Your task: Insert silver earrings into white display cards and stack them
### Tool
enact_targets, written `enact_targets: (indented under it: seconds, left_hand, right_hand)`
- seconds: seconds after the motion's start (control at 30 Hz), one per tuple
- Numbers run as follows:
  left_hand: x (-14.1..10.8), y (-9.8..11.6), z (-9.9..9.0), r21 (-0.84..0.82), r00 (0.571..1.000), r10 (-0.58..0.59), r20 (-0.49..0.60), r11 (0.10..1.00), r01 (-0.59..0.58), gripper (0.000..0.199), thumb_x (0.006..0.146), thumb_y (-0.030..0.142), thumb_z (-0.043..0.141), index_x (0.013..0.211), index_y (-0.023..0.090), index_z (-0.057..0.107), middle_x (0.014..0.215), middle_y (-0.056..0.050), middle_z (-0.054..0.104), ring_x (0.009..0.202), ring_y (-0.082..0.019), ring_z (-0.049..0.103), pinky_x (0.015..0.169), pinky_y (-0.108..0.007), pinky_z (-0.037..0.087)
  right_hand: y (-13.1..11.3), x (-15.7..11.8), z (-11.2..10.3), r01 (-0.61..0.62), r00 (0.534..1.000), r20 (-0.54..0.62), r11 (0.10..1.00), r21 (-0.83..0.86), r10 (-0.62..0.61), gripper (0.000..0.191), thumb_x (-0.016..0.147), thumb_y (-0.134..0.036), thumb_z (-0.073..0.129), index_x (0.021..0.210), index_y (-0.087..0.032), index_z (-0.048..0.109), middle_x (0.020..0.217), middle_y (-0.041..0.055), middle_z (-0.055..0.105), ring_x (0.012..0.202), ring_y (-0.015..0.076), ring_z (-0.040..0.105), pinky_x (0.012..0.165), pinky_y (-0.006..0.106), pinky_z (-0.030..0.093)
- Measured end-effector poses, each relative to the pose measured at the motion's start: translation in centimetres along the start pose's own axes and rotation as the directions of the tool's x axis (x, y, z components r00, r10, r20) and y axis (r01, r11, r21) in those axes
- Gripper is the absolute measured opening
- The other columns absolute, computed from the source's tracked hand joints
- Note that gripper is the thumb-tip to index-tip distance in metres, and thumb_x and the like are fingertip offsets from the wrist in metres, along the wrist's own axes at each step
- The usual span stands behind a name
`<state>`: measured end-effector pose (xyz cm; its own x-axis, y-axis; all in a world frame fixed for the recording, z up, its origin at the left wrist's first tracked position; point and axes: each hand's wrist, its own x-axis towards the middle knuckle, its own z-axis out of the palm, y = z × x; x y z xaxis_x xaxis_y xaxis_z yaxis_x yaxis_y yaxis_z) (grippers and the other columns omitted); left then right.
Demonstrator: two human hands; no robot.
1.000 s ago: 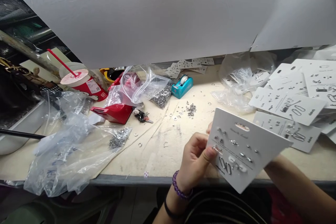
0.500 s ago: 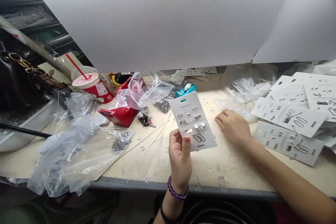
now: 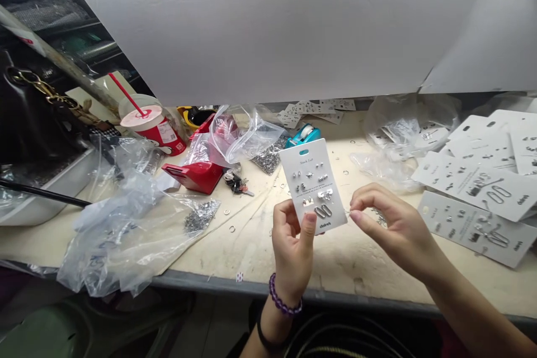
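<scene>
Scuffed cream tabletop point(image 3: 356, 263) runs across the view beneath a large white sheet point(image 3: 272, 22), and an earring card point(image 3: 314, 185) printed "claire's" is held up above it, between the person's 2 hands. The left hand point(image 3: 291, 251) grips the card's lower part, its thumb pressed on the front beside 2 oval silver earrings and its fingers curled behind; a purple beaded bracelet point(image 3: 280, 295) and a black band point(image 3: 264, 335) circle that wrist. The right hand point(image 3: 396, 229) sits just beside the card's right edge, closed to a pinch, its fingertips point(image 3: 356, 215) holding a thin silver piece point(image 3: 347, 213) too small to identify. Further right, more white earring cards point(image 3: 474, 229) lie overlapping on the tabletop, well apart from the hands. Behind the held card are a heap of loose silver pieces point(image 3: 268, 156) and a teal tape dispenser point(image 3: 304, 136), with a crumpled clear plastic bag point(image 3: 241, 134) beside them. Small silver rings point(image 3: 232, 229) are scattered left of the left hand, near a set of keys point(image 3: 234, 182) and a red plastic object point(image 3: 195, 176). Further left stand a red paper cup point(image 3: 155, 126) with a red straw and another clear plastic bag point(image 3: 126, 224) holding silver pieces.
</scene>
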<state>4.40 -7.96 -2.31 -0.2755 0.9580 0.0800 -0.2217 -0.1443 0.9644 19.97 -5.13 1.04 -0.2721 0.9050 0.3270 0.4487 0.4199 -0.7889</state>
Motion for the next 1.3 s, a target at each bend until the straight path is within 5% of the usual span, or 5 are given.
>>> enact_targets:
  seconds: [0.37, 0.6, 0.77, 1.07, 1.3]
  left_hand:
    - [-0.4, -0.6, -0.3, 0.145, 0.993, 0.09, 0.076, 0.984, -0.1, 0.022, 0.081, 0.026, 0.058, 0.099, 0.018, 0.049, 0.094, -0.005, 0.063, 0.083, -0.015, 0.062, 0.068, -0.025, 0.053]
    - [0.0, 0.2, -0.3, 0.042, 0.997, -0.032, 0.068, 0.999, 0.029, 0.024, 0.083, 0.032, 0.056, 0.099, 0.017, 0.046, 0.093, -0.007, 0.063, 0.076, -0.016, 0.062, 0.055, -0.022, 0.052]
    - [0.3, 0.5, -0.7, 0.051, 0.982, -0.112, 0.149, 0.993, 0.106, 0.028, 0.08, 0.031, 0.06, 0.1, 0.018, 0.046, 0.102, -0.007, 0.061, 0.089, -0.016, 0.061, 0.07, -0.024, 0.052]
    - [0.8, 0.8, -0.8, -0.049, 0.967, -0.189, 0.169, 0.979, 0.2, 0.048, 0.063, 0.022, 0.077, 0.102, 0.016, 0.049, 0.097, -0.007, 0.065, 0.089, -0.019, 0.062, 0.079, -0.03, 0.05]
    - [1.4, -0.2, -1.5, -0.163, 0.949, -0.192, 0.25, 0.958, 0.237, 0.023, 0.066, 0.02, 0.073, 0.085, 0.015, 0.063, 0.085, -0.005, 0.068, 0.079, -0.019, 0.064, 0.076, -0.033, 0.052]
  right_hand:
    - [0.3, 0.2, 2.1, 0.166, 0.959, -0.163, 0.928, -0.333, -0.23, 0.002, 0.08, -0.017, 0.055, 0.079, -0.018, 0.055, 0.081, 0.0051, 0.056, 0.08, 0.0171, 0.054, 0.071, 0.032, 0.046]
    - [0.8, 0.4, 1.7, -0.315, 0.949, 0.127, 0.843, 0.437, 0.288, 0.031, 0.08, -0.035, 0.057, 0.106, -0.018, 0.051, 0.088, 0.0066, 0.062, 0.081, 0.0164, 0.061, 0.069, 0.032, 0.054]
    - [0.5, 0.4, 1.6, -0.404, 0.915, 0.224, 0.762, 0.507, 0.336, 0.021, 0.076, -0.035, 0.063, 0.088, -0.017, 0.059, 0.088, 0.0064, 0.067, 0.081, 0.0163, 0.063, 0.073, 0.031, 0.054]
    - [-0.4, -0.6, 1.9, -0.299, 0.943, 0.241, 0.903, 0.307, 0.23, 0.021, 0.082, -0.033, 0.056, 0.097, -0.021, 0.064, 0.096, 0.0051, 0.066, 0.086, 0.0165, 0.063, 0.078, 0.031, 0.052]
    - [-1.8, -0.7, 1.5, 0.06, 0.978, 0.199, 0.997, 0.044, -0.067, 0.028, 0.088, -0.02, 0.044, 0.111, -0.025, 0.059, 0.105, 0.0036, 0.064, 0.09, 0.0133, 0.06, 0.075, 0.026, 0.049]
